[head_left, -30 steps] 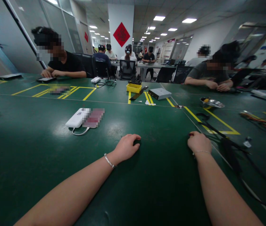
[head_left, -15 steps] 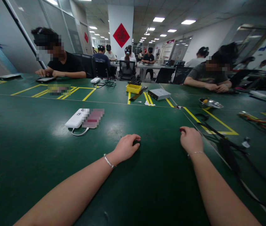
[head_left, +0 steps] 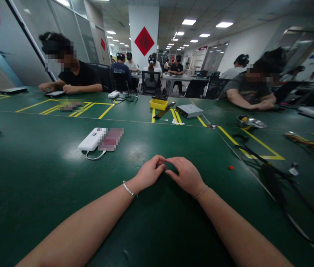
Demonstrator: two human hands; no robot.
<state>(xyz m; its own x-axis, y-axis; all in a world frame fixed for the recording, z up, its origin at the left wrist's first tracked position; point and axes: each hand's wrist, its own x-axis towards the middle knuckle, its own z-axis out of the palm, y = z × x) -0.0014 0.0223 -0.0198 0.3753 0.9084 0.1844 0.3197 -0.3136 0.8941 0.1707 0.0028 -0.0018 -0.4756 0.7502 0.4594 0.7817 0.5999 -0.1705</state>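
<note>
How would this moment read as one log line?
left hand: on green table, fingertips meeting right hand | small red piece: lying apart, right | white power bank: far left

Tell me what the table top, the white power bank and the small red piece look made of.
Table top: dark green mat, probably rubber or vinyl; semi-gloss, it mirrors the ceiling lights. White power bank: smooth glossy plastic shell with rounded edges. Small red piece: too small to tell; solid red suggests plastic. Left hand and right hand meet on the mat, touching neither.
</note>
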